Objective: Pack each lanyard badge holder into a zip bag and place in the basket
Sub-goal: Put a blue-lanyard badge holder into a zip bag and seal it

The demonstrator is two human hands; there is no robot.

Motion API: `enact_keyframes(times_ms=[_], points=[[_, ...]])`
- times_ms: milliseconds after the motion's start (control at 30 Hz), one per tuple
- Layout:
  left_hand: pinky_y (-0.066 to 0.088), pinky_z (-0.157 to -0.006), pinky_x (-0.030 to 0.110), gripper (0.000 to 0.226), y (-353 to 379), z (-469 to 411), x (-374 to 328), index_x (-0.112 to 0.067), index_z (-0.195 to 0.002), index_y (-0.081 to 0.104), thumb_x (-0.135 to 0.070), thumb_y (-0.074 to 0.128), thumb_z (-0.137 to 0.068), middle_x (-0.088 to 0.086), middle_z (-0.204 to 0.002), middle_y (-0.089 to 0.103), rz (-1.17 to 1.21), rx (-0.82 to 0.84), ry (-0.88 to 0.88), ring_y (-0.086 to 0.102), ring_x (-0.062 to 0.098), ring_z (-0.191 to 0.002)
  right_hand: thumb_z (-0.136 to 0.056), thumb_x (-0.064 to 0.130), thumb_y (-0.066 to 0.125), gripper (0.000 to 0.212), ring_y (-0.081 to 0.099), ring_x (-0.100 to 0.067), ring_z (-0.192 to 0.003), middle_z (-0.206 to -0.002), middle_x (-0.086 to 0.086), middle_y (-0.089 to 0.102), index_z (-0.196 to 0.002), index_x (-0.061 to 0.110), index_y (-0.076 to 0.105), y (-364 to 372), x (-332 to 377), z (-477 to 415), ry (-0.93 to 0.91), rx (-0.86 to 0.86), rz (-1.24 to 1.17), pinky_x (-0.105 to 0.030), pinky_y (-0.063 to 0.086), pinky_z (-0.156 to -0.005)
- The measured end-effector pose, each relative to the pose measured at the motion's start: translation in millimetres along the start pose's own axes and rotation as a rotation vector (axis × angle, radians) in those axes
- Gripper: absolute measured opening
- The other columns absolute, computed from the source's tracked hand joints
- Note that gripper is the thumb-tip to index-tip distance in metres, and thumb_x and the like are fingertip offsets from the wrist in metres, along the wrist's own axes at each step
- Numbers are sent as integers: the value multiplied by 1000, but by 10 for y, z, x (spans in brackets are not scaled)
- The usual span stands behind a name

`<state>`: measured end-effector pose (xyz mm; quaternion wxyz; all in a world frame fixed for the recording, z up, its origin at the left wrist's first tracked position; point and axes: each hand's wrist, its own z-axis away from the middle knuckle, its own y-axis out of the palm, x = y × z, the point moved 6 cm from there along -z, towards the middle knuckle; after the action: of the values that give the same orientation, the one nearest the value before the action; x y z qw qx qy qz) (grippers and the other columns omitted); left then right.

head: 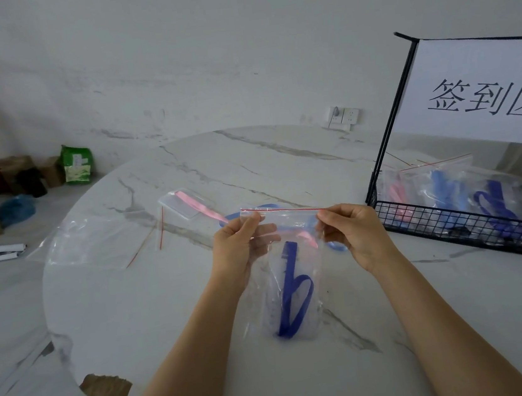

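Observation:
I hold a clear zip bag (289, 224) with a red seal line upright above the table. My left hand (242, 246) pinches its top left corner and my right hand (352, 232) pinches its top right corner. Inside hangs a dark blue lanyard (294, 302) with a clear badge holder. Behind the bag lie a pink-lanyard badge holder (188, 203) and a light blue lanyard (264, 209). A black wire basket (460, 226) at the right holds several packed bags.
Empty zip bags (100, 240) lie in a loose pile at the table's left. A white sign (483, 91) stands on the basket's black frame. The round marble table (168, 308) drops off at the left, with boxes and a green packet (77, 164) on the floor.

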<state>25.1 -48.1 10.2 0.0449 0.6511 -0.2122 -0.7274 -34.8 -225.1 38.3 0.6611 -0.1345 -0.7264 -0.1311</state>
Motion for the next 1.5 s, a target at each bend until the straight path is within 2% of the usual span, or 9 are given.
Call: enact_keyframes(times_ms=[433, 633, 900, 1100, 1233, 1400, 1500], points=[[47, -46, 18, 19, 22, 32, -25, -8, -77, 63, -13, 52, -92, 4, -63, 70, 42, -7, -4, 64, 14, -51, -88, -2, 54, 22, 59, -8, -47, -52, 1, 65, -69, 6, 64, 1, -31, -6, 55, 4, -6, -18, 52, -51], [45, -45, 18, 20, 44, 61, -46, -8, -76, 63, -13, 52, -93, 4, -62, 70, 23, -10, 16, 64, 14, -50, -89, 8, 54, 18, 61, -11, -51, -57, -2, 66, -75, 4, 66, 52, -70, 1, 139, 68, -103, -21, 50, -51], [46, -47, 19, 21, 74, 80, -50, -9, -76, 63, -14, 51, -93, 4, -64, 71, -6, 13, 21, 66, 15, -53, -87, -1, 55, 22, 56, -8, -48, -51, 1, 63, -70, 7, 65, 74, -90, 9, 104, 10, -29, -21, 48, -52], [44, -44, 18, 20, 74, 92, -64, -9, -77, 64, -13, 51, -93, 5, -63, 70, 10, 12, 24, 65, 16, -53, -90, 6, 53, 19, 58, -11, -51, -57, -2, 65, -76, 4, 66, 125, -94, 45, 174, 76, -147, -21, 48, -51], [47, -48, 19, 20, 85, 101, -49, -9, -79, 64, -15, 52, -93, 4, -66, 70, -40, 23, 31, 65, 17, -56, -87, 7, 56, 14, 58, -11, -52, -56, -2, 64, -77, 4, 66, 137, -80, 55, 183, 83, -158, -24, 47, -55], [53, -61, 26, 19, 115, 111, -50, -8, -80, 65, -16, 52, -92, 3, -68, 71, -62, 58, 21, 66, 17, -57, -84, 1, 60, 12, 56, -13, -52, -54, -2, 63, -75, 5, 66, 136, -96, 52, 155, 39, -84, -28, 45, -60], [52, -56, 24, 20, 136, 120, -58, -9, -80, 64, -17, 52, -92, 3, -69, 71, -45, 86, -6, 65, 17, -58, -84, -1, 58, 14, 54, -11, -51, -53, -1, 62, -73, 4, 65, 133, -103, 39, 136, 18, -68, -27, 44, -59]])
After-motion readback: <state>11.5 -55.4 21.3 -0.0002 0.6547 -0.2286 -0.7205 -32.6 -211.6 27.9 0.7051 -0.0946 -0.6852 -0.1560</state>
